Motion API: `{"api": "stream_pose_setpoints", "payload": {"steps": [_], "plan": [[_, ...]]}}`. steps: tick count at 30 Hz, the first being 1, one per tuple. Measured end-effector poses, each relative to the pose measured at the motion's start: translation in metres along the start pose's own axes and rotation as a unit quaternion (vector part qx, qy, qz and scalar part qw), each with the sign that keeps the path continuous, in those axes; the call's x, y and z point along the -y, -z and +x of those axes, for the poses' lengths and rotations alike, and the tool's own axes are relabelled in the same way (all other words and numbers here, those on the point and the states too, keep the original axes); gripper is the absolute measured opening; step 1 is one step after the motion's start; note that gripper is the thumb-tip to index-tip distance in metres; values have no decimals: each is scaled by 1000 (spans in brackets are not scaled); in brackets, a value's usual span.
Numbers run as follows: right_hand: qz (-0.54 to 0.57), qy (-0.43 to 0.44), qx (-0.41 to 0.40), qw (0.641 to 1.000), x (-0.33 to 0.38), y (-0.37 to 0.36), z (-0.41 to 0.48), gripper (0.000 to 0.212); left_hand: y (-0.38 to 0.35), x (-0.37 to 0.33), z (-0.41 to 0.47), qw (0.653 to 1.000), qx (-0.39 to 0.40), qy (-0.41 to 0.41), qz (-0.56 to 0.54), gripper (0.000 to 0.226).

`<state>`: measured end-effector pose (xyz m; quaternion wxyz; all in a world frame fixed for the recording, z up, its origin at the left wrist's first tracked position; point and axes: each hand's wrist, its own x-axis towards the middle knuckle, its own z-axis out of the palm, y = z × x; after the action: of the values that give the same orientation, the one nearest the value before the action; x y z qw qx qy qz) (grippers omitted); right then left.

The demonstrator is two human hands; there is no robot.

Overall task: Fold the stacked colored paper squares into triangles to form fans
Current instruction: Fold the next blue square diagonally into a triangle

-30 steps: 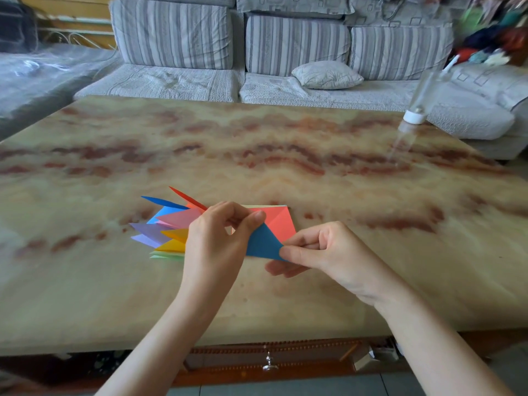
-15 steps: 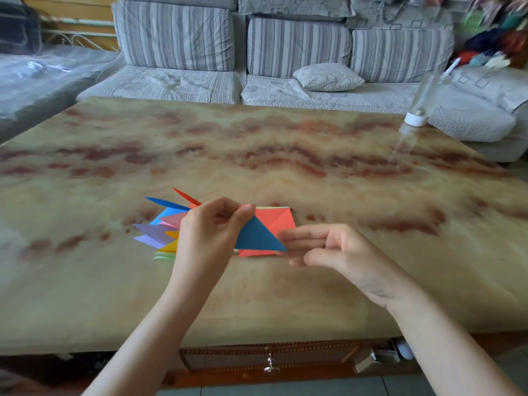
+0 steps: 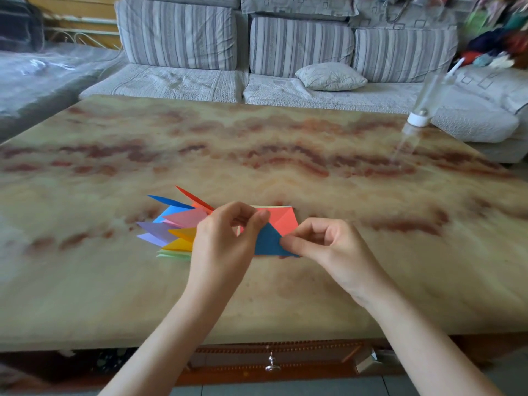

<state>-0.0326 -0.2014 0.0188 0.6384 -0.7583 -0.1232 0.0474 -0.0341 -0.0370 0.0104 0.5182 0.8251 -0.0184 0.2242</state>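
A folded dark blue triangle (image 3: 268,241) is pinched between the left hand (image 3: 223,244) and right hand (image 3: 331,247). At its 12 o'clock lies the flat red-topped paper stack (image 3: 285,220). At 9 o'clock, multicoloured folded triangles (image 3: 174,227) fan outward.

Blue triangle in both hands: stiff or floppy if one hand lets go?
The blue triangle looks like thin folded paper, so probably light and slightly floppy. With left hand and right hand pinching opposite ends, releasing one likely lets it droop or spring open.
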Motion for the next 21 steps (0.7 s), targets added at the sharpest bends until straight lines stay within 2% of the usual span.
{"api": "stream_pose_setpoints", "payload": {"steps": [7,10,14,18,21], "plan": [[-34,-2,26,999,-1,2,-2,7,8,0,6,999,-23,43,9,20],[-61,-5,7,998,-3,9,-4,7,22,2,18,996,-49,67,-19,21],[-5,-6,-42,999,-3,11,-2,9,23,4,16,996,-6,80,-32,21],[12,-24,-9,1000,-1,-5,-3,32,12,4,8,993,40,89,-64,21],[4,-14,-15,1000,-5,-13,0,12,9,7,6,988,75,91,-102,22]]}}
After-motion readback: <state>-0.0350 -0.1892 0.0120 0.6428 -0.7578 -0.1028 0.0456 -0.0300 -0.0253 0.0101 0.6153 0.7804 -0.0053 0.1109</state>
